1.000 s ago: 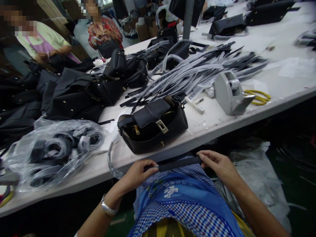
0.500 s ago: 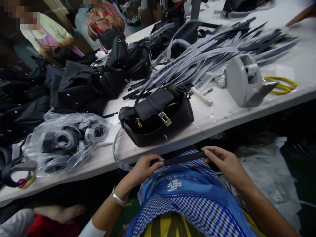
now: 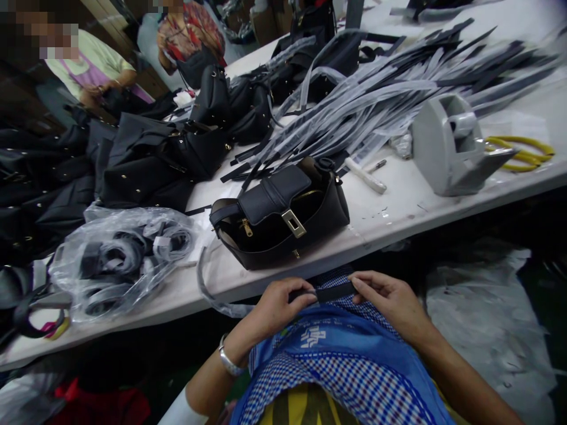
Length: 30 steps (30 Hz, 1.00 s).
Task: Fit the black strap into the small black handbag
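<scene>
My left hand (image 3: 277, 307) and my right hand (image 3: 390, 301) both pinch a black strap (image 3: 333, 292) just below the table edge, over my blue apron. A short piece of strap shows between my fingers. Its clear plastic sleeve (image 3: 212, 298) loops away to the left of my left hand. On the white table (image 3: 398, 206) right in front of me lies an open black handbag (image 3: 283, 215) with a gold clasp.
A grey tape dispenser (image 3: 452, 147) and yellow-handled scissors (image 3: 522, 150) sit at right. Wrapped straps (image 3: 381, 100) are heaped behind the bag. A clear bag of coiled straps (image 3: 124, 257) lies at left, beside piled black handbags (image 3: 146, 159). Two people stand at the far left.
My hands have come closer together along the strap, so less of it shows between them. The view has shifted slightly.
</scene>
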{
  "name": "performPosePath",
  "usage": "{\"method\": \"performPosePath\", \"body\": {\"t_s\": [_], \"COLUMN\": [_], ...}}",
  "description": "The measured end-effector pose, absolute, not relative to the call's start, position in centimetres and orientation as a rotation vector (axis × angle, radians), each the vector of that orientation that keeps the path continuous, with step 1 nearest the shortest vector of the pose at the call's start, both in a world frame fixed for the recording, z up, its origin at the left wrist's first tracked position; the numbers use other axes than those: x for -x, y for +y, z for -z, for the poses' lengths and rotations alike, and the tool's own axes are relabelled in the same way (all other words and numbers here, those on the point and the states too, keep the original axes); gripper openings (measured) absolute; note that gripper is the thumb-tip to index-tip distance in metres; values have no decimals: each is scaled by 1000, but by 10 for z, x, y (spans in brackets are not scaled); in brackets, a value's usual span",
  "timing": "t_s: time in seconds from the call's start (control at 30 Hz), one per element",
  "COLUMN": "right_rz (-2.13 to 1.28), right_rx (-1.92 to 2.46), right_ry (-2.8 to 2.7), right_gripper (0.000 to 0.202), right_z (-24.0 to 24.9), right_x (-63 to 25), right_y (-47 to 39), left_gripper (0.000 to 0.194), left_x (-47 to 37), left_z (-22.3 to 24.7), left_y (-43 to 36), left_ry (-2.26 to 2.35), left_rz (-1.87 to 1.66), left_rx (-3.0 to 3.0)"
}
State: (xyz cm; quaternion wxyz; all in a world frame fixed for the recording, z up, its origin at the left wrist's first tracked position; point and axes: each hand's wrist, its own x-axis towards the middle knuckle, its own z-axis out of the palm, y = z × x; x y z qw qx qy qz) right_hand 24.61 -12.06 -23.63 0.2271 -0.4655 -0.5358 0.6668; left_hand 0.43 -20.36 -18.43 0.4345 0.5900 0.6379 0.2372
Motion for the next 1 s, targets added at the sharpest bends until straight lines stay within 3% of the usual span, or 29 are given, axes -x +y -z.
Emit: {"method": "performPosePath", "body": {"t_s": [0.27,0.77,1.0], "right_rz": [-2132,-2028,-2045], "right_rx": [1131,1136,982], "right_ry": [-1211,-1310,-1416], "right_gripper": [45,46,49], "right_z": [230,219,212], "right_x": [-239,-235,-234], "right_y": [-105,-84,-85], "left_gripper": [16,34,27], "left_x": [-7,-6,-13], "left_z": [174,158,164], "left_y": [-182,-171,-172], "left_ry": [1551,1521,1650], "left_rz": [-586,-630,-646], "left_rx": [-1348,-1178,-1282]}}
